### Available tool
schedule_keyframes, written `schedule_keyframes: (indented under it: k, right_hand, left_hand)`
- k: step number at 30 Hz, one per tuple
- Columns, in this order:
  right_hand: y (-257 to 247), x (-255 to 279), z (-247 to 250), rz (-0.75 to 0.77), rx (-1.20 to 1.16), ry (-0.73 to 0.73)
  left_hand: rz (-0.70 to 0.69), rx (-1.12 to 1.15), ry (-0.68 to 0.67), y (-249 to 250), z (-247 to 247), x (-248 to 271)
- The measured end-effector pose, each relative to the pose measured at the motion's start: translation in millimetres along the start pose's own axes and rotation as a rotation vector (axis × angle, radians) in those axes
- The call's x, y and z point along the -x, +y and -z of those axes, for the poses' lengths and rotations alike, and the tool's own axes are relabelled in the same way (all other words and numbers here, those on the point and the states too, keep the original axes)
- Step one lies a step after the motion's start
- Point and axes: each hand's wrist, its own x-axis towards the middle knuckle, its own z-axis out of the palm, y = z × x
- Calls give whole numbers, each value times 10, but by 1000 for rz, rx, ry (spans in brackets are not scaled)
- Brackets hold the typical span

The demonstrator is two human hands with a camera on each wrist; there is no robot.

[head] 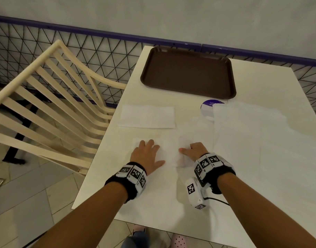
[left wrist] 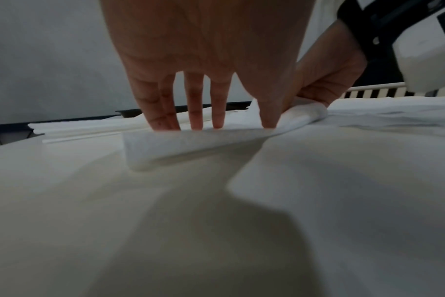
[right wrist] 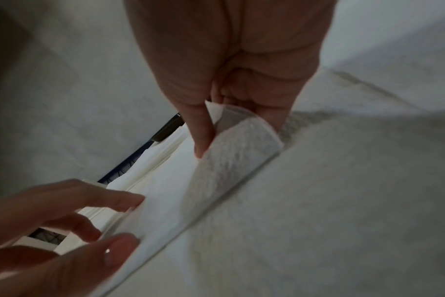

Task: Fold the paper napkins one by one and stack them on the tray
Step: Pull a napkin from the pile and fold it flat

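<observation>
A white bench (head: 261, 203) is set against a black wire-mesh fence (head: 100, 51) topped by a purple rail, with a pale wall behind. A cream slatted chair (head: 55, 97) stands at the left on a tiled floor (head: 28, 203). An empty brown tray (head: 188, 72) lies at the far edge. A folded napkin stack (head: 147, 116) lies near it on the left; unfolded napkins (head: 252, 133) are spread at the right, partly covering a purple round sticker (head: 210, 104). The napkin being folded (head: 171, 154) lies at the near centre. It is pressed flat by the left hand (head: 148, 154) with straight, spread fingers (left wrist: 196, 112), while its right edge is pinched and lifted by the right hand (head: 195, 151).
</observation>
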Motion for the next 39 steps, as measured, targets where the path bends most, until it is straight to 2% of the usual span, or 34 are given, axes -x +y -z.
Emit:
schedule_keyframes:
  k: [3, 6, 8, 10, 11, 12, 14, 15, 20, 23, 28, 31, 34, 36, 39]
  right_hand:
    - [-2, 51, 9, 7, 17, -3]
    - [24, 122, -1, 111, 27, 122]
    - [60, 285, -60, 285, 130, 237]
    - [101, 438, -214, 562, 457, 423]
    - [134, 501, -303, 685, 607, 435]
    - [164, 560, -405, 761, 744, 379]
    - [221, 680, -568, 755, 858, 156]
    - [246, 714, -615, 694, 863, 71]
    - [359, 717, -563, 502, 834, -49]
    - [508, 699, -367, 422, 821, -58]
    - [585, 726, -218, 423, 874, -73]
    - [540, 722, -210, 415, 941, -61]
    - [533, 729, -199, 427, 989, -45]
    - [531, 741, -180, 434, 1014, -43]
    - [520, 740, -159, 450, 1038, -39]
  left_hand:
    - [27, -20, 13, 29, -48, 35]
    - [30, -31, 28, 49, -63, 66]
    - [30, -34, 39, 53, -58, 76]
    - [28, -38, 45, 45, -50, 76]
    - [27, -39, 45, 51, -51, 78]
    - [29, -37, 43, 55, -50, 79]
    - [29, -37, 51, 69, -54, 86]
    - [31, -40, 63, 73, -59, 88]
    - [45, -42, 60, 92, -56, 98]
    - [46, -28, 46, 102, -56, 108]
    - [51, -77, 42, 164, -37, 124]
    - [-91, -160, 100, 389, -98, 200]
    - [-248, -174, 72, 621, -262, 333]
    - [-227, -194, 67, 665, -326, 397]
    - [-114, -188, 83, 563, -337, 452]
